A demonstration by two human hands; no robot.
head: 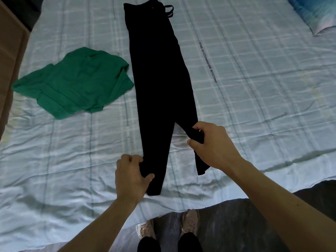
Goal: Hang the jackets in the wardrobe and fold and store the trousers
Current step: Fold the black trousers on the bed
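Head view: both hands [131, 176] pinch limp black trousers [160, 73].

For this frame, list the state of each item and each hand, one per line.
black trousers: spread lengthwise on the bed, lower legs apart
green garment: crumpled on the bed, left of the trousers
left hand: grips one leg end
right hand: grips the other leg
bed: covered with a wrinkled checked sheet

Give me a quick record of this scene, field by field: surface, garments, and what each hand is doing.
surface: bed with pale checked sheet
trousers: black trousers, laid lengthwise, waist at far end, legs parted near hems
other garment: green garment, crumpled, left of trousers
left hand: grips one leg near hem
right hand: grips the other leg
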